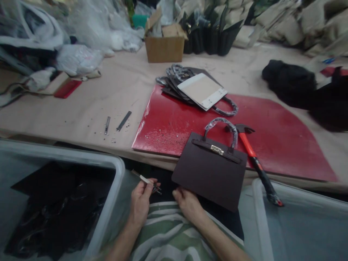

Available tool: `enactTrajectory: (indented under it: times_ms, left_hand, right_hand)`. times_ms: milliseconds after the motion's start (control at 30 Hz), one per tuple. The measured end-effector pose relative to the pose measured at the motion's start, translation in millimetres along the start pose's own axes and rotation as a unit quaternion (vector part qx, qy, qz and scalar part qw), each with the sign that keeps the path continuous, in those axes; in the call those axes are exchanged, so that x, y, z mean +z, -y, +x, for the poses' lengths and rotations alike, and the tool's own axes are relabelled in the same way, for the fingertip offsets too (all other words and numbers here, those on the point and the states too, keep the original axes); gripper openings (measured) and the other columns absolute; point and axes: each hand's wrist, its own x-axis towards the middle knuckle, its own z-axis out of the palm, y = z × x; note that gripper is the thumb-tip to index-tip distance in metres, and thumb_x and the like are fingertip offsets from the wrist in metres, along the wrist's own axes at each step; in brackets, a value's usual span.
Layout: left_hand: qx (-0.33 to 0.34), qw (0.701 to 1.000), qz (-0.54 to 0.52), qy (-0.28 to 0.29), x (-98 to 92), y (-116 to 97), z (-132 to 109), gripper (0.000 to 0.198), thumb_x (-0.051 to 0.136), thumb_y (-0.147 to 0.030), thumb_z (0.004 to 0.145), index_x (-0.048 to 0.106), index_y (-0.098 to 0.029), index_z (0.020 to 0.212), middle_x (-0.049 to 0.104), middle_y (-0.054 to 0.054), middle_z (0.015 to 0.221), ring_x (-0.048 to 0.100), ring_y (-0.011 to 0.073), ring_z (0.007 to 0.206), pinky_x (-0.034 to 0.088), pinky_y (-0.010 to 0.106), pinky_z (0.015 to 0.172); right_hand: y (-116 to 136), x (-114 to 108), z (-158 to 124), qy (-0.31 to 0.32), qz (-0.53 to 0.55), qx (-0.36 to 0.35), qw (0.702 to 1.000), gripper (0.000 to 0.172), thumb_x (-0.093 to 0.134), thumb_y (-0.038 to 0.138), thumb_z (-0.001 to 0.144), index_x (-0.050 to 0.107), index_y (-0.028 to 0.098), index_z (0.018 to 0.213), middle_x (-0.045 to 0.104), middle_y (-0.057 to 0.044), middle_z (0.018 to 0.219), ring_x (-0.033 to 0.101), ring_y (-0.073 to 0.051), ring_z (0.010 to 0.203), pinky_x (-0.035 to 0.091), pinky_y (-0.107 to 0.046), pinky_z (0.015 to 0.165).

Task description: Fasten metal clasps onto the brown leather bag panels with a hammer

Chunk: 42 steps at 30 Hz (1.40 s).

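In my left hand is a slim pale tool with thin metal parts showing at both ends; its exact kind is unclear. The fingers pinch it above my lap. My right hand has its fingers curled together just below a dark brown handbag panel; anything inside them is hidden. That panel overhangs the table's front edge, with a strap, a metal clasp and a plastic-wrapped handle. Right of it, a claw hammer with a red and black handle lies across the edge.
A red board covers part of the table, bearing stacked handled panels. Two small metal punches lie to its left. Plastic bins flank me, the left one holding dark pieces. A cardboard box and black bags stand behind.
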Motion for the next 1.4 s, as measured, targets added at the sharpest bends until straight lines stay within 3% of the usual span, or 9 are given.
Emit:
enactTrajectory:
  times_ms: [200, 300, 400, 533, 667, 833, 967, 1200, 1400]
  left_hand:
    - [0.004, 0.996, -0.033, 0.079, 10.4, -17.3, 4.5, 0.045, 0.07, -0.051, 0.084, 0.07, -0.015, 0.11, 0.071, 0.012, 0.114, 0.068, 0.0256, 0.109, 0.054, 0.034, 0.097]
    - [0.006, 0.989, -0.056, 0.134, 26.2, -32.6, 8.0, 0.044, 0.071, -0.049, 0.085, 0.07, -0.016, 0.115, 0.067, 0.012, 0.126, 0.063, 0.0276, 0.117, 0.049, 0.037, 0.104]
    - [0.017, 0.981, -0.035, 0.189, 46.1, -48.8, 10.0, 0.041, 0.07, -0.047, 0.085, 0.07, -0.016, 0.112, 0.07, 0.01, 0.114, 0.064, 0.0263, 0.111, 0.049, 0.035, 0.1]
    - [0.059, 0.968, 0.056, 0.238, 77.1, -69.8, -5.3, 0.023, 0.065, -0.039, 0.086, 0.068, -0.016, 0.086, 0.063, 0.003, 0.076, 0.058, 0.0171, 0.073, 0.047, 0.027, 0.069]
    - [0.157, 0.956, 0.098, 0.227, 108.0, -89.6, -40.3, 0.008, 0.055, -0.019, 0.083, 0.06, -0.02, 0.077, 0.058, 0.003, 0.079, 0.054, 0.0172, 0.073, 0.043, 0.029, 0.068]
    - [0.229, 0.934, 0.094, 0.258, 126.5, -109.7, -65.2, 0.015, 0.052, -0.009, 0.078, 0.057, -0.022, 0.082, 0.06, 0.007, 0.087, 0.057, 0.0209, 0.083, 0.045, 0.032, 0.075]
    - [0.205, 0.945, 0.093, 0.238, 117.5, -98.8, -60.2, 0.009, 0.053, -0.014, 0.081, 0.057, -0.022, 0.08, 0.06, 0.006, 0.084, 0.057, 0.0208, 0.08, 0.044, 0.031, 0.074]
    - [0.086, 0.97, 0.112, 0.196, 82.2, -38.9, -47.7, 0.018, 0.053, -0.034, 0.089, 0.064, -0.02, 0.085, 0.061, 0.005, 0.084, 0.057, 0.02, 0.079, 0.044, 0.029, 0.074]
    - [0.05, 0.972, 0.131, 0.189, 72.0, -31.3, -44.8, 0.031, 0.051, -0.044, 0.092, 0.066, -0.017, 0.091, 0.061, 0.004, 0.086, 0.056, 0.019, 0.079, 0.043, 0.028, 0.075]
  right_hand:
    - [28.1, -44.8, -62.0, 0.084, 0.02, -0.153, 0.984, 0.02, 0.062, 0.021, 0.086, 0.063, 0.024, 0.106, 0.065, -0.004, 0.11, 0.062, -0.018, 0.1, 0.047, -0.026, 0.086]
    - [27.3, -84.9, -57.9, -0.086, 0.042, -0.258, 0.961, 0.01, 0.052, 0.021, 0.096, 0.059, 0.025, 0.1, 0.065, 0.0, 0.094, 0.062, -0.014, 0.087, 0.048, -0.024, 0.078]
    - [10.6, -128.0, -22.4, -0.339, -0.065, -0.214, 0.914, 0.016, 0.056, 0.029, 0.095, 0.059, 0.022, 0.11, 0.065, -0.007, 0.109, 0.061, -0.022, 0.103, 0.048, -0.036, 0.091]
    - [-17.3, -161.2, 26.6, -0.386, -0.194, -0.155, 0.889, 0.036, 0.057, 0.042, 0.092, 0.061, 0.016, 0.118, 0.063, -0.016, 0.122, 0.056, -0.034, 0.115, 0.043, -0.054, 0.1]
    - [-33.2, -168.7, 38.5, -0.404, -0.179, -0.164, 0.882, 0.041, 0.052, 0.048, 0.093, 0.062, 0.018, 0.119, 0.064, -0.014, 0.124, 0.057, -0.032, 0.115, 0.042, -0.053, 0.102]
    - [-39.6, -184.1, 27.5, -0.407, -0.12, -0.148, 0.893, 0.044, 0.049, 0.05, 0.094, 0.059, 0.02, 0.125, 0.064, -0.013, 0.119, 0.06, -0.029, 0.106, 0.047, -0.048, 0.095]
    - [-35.3, -181.6, 29.8, -0.395, -0.168, -0.159, 0.889, 0.046, 0.054, 0.052, 0.091, 0.06, 0.02, 0.123, 0.064, -0.013, 0.118, 0.059, -0.03, 0.107, 0.043, -0.05, 0.096]
    - [-5.7, -141.1, 43.1, -0.31, -0.296, -0.189, 0.883, 0.041, 0.056, 0.042, 0.093, 0.058, 0.021, 0.127, 0.059, -0.012, 0.122, 0.051, -0.03, 0.116, 0.023, -0.059, 0.11]
    - [5.5, -135.4, 43.0, -0.303, -0.295, -0.172, 0.89, 0.039, 0.063, 0.038, 0.09, 0.061, 0.02, 0.125, 0.058, -0.011, 0.121, 0.05, -0.03, 0.114, 0.024, -0.059, 0.111]
